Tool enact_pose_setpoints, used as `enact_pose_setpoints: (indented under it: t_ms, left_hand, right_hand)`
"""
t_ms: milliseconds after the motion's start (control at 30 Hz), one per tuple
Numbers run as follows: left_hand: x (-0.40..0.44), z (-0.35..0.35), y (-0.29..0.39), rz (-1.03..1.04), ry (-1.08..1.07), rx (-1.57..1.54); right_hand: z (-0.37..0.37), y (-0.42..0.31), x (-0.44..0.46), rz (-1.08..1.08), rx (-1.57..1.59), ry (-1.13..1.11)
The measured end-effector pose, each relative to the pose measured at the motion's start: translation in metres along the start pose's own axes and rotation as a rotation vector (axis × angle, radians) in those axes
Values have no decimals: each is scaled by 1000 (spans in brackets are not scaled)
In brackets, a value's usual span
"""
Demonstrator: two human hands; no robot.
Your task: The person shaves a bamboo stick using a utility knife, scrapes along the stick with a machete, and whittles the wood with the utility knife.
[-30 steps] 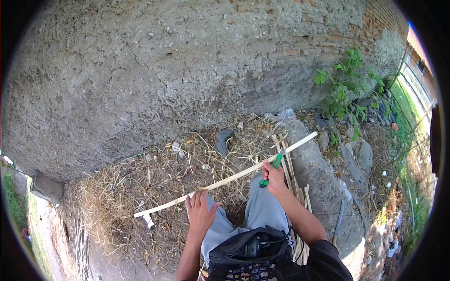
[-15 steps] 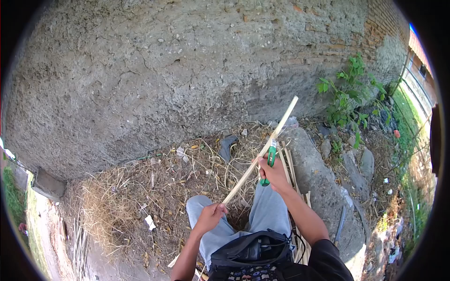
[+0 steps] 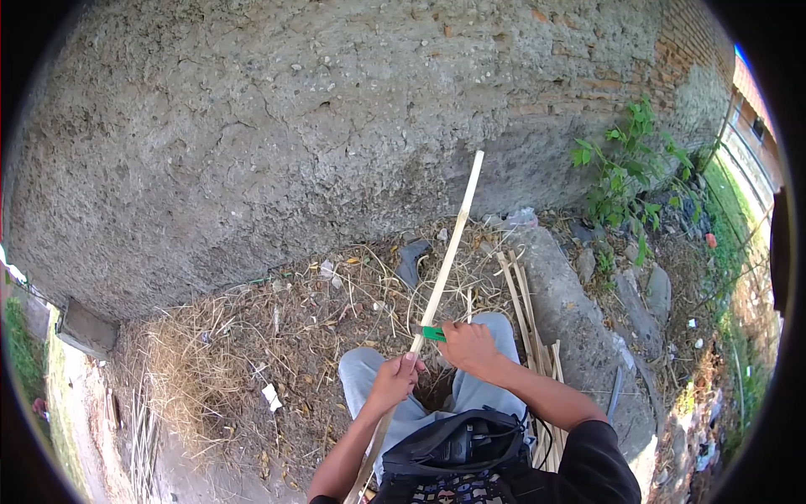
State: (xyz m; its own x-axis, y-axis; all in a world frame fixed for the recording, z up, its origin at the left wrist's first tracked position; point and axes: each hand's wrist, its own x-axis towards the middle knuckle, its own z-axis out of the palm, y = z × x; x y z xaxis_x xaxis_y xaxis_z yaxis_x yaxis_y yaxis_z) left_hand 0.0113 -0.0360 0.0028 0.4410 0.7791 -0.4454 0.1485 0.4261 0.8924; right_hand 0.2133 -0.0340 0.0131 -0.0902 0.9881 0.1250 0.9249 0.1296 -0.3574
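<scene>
Fingers of the left hand are curling closed around a long pale wooden strip, slanting up toward the rough grey wall; the right hand's are wrapping a green-handled knife, its blade meeting the strip.

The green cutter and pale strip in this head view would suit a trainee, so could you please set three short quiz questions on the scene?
1. Multiple choice: which hand grips the green cutter? (a) left (b) right (c) both
2. True or false: the left hand holds the pale strip below the cutter in the picture.
3. Fill in: the leafy plant stands by the wall on the ____ side of the view.

Key: 1 b, the right hand; 2 true; 3 right.
</scene>
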Motion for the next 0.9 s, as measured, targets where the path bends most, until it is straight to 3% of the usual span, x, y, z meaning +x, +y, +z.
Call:
enact_pose_setpoints:
  t_ms: [200,400,567,700,767,900]
  left_hand:
    - [1,0,-4,-1,43,-58]
    - [14,-1,-30,160,115,121]
    - [17,2,-34,272,177,338]
    - [13,-1,-25,295,203,461]
    - [14,-5,-24,282,226,525]
    - [13,-3,0,237,239,538]
  right_hand:
    - [-1,-2,2,77,-28,-126]
    - [-3,-6,4,122,37,-190]
    - [4,6,13,83,-100,-187]
    - [14,14,21,48,-148,-142]
    - [19,18,25,0,-187,19]
    - [24,18,43,-19,-214,138]
